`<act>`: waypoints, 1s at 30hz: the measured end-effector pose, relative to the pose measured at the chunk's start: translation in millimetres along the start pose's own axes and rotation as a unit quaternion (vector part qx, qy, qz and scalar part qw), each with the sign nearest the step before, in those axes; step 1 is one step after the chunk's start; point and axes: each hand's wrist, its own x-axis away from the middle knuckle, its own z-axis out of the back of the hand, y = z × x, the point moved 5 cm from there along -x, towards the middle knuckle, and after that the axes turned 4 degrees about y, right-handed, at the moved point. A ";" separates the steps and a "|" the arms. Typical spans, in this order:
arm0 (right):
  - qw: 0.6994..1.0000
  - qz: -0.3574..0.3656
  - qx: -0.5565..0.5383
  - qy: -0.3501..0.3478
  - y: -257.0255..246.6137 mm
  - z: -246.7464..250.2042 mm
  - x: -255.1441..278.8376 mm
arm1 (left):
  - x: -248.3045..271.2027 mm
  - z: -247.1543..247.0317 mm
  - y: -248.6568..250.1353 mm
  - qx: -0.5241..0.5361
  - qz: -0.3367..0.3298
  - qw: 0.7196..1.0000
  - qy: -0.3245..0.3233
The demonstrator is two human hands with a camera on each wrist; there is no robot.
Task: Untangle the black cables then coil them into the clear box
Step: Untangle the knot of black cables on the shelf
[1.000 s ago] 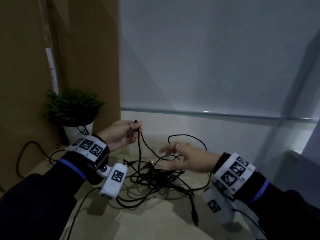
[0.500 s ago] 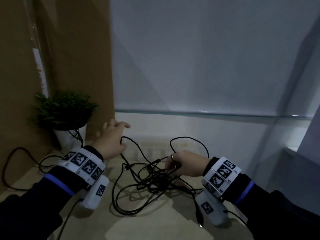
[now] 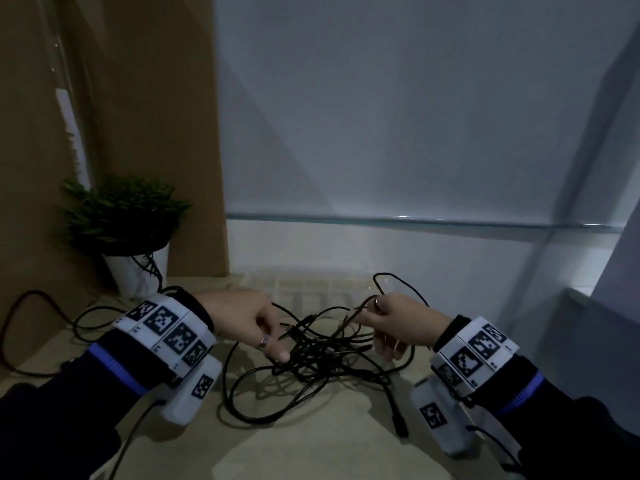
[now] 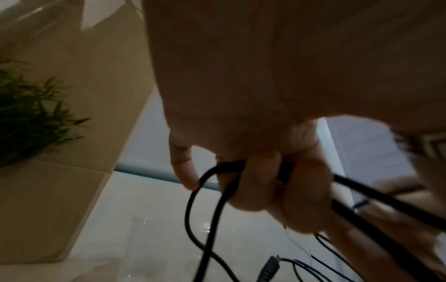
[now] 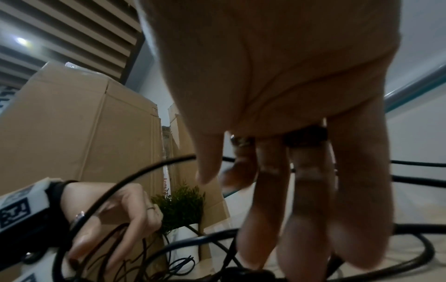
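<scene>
— Black cables lay in a loose snarl on the beige tabletop, between both wrists, just in front of the faint clear box.

— Left hand curled round a strand at the heap's left edge; right hand pinched a raised loop, other fingers hanging slack.

— Judged light, limp, springy, prone to snagging. Best taken near a plug, then fed out gently.

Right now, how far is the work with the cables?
Nothing looks finished: the black cables lie in one knot on the table. In hand: the left hand grips strands and the right hand pinches a loop. Left: separating them and coiling them into the clear box, which holds no coil.
</scene>
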 end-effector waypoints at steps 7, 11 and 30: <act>0.965 0.072 0.201 -0.155 -6.8 -16.4 12.8 | -0.4 15.2 -3.2 0.094 -0.051 0.991 0.081; 0.949 0.100 0.270 -0.130 -8.9 -20.2 8.2 | 1.6 35.5 -6.2 0.157 -0.084 0.969 0.172; 0.955 0.101 -0.242 0.139 2.7 60.9 13.3 | 11.4 56.8 -23.7 0.342 -0.017 0.908 0.241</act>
